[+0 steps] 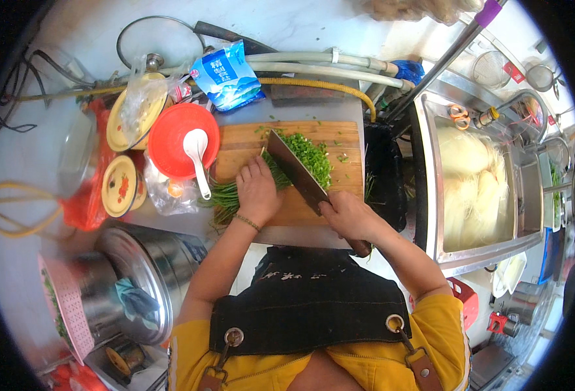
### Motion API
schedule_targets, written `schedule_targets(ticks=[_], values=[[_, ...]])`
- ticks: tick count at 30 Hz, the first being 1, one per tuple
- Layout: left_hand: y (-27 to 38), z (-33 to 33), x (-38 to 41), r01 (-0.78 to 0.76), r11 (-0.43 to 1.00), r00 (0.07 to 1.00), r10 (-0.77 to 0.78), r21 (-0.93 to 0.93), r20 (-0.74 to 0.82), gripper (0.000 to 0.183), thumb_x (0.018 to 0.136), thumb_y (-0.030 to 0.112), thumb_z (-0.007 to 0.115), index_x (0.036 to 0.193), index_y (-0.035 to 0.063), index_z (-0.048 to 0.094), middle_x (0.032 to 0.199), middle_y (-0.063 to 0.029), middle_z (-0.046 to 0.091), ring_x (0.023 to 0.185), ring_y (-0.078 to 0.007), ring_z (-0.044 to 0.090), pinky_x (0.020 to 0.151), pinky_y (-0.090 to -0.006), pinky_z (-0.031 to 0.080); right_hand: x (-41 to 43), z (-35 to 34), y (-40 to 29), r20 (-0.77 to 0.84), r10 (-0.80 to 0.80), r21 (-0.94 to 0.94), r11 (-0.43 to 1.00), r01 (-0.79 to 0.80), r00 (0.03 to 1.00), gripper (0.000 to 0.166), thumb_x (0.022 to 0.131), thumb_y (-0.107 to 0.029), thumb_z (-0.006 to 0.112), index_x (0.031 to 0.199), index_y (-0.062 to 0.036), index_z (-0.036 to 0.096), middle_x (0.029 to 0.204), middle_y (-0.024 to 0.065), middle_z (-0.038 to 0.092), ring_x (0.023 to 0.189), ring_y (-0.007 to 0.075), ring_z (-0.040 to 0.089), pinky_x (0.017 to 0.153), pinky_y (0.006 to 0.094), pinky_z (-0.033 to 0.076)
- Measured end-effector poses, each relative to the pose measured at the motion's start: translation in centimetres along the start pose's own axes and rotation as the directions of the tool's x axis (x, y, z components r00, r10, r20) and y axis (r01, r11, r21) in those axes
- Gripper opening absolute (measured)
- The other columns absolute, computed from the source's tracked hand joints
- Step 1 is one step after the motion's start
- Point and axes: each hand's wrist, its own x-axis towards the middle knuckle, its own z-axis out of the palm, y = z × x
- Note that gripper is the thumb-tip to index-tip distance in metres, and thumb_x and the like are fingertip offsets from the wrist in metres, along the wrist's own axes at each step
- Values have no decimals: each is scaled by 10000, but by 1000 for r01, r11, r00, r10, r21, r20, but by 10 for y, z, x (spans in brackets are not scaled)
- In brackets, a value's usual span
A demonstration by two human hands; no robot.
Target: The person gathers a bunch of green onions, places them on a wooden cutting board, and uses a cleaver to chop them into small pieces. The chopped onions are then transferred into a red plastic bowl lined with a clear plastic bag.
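Observation:
My right hand [348,215] grips the wooden handle of a cleaver [294,171], its broad blade slanting over a wooden cutting board [338,210]. On the blade's left, my left hand [258,188] presses on a bundle of long green stalks [226,198], probably chives or scallions. Its fingertips lie near the blade. A heap of finely chopped greens [312,156] is piled against the blade's right side. Scattered bits dot the board's far and right parts. The bundle's loose ends stick out past the board's left edge.
A red lid [170,146] bearing a white spoon [197,151], enamel pots [119,185] and a blue packet [228,78] stand left and behind. Right are a black-lined bin [385,171] and a steel sink [527,195] holding pale noodle-like strands [468,185]. A large steel pot [165,264] stands lower left.

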Motion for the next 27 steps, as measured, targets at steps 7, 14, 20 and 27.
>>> schedule_targets(ticks=[7, 14, 20, 27], values=[[4, 6, 4, 7, 1000, 1000, -7, -3, 19, 821, 662, 262, 714, 1284, -117, 336, 1270, -226, 421, 1164, -352, 395, 986, -414, 305, 61, 30, 1, -144, -254, -222, 950, 219, 957, 298, 832, -188, 469, 725, 50, 613, 778, 286, 610, 771, 416, 622, 696, 473, 497], [-7, 11, 2, -59, 997, 988, 67, 59, -141, 842, 649, 238, 735, 1295, -109, 322, 1285, -234, 406, 1186, -373, 368, 1021, -463, 266, 76, 26, 9, -161, -244, -192, 958, 212, 956, 305, 842, -212, 472, 776, 53, 608, 796, 284, 607, 764, 430, 608, 710, 484, 486], [-6, 11, -1, -66, 991, 990, 51, -114, -128, 766, 664, 205, 705, 1259, -129, 356, 1205, -244, 434, 1204, -386, 352, 1033, -452, 265, 26, -3, 2, -122, -155, -146, 980, 137, 980, 304, 870, -218, 444, 871, 55, 578, 798, 275, 607, 785, 421, 601, 724, 496, 464], [-3, 9, -1, -97, 986, 987, 77, -139, -140, 774, 653, 203, 727, 1248, -127, 357, 1169, -224, 429, 1141, -371, 387, 998, -440, 300, 53, 19, 9, -55, -308, -394, 881, 263, 950, 321, 882, -225, 443, 807, 60, 571, 686, 256, 591, 698, 412, 601, 668, 474, 476]])
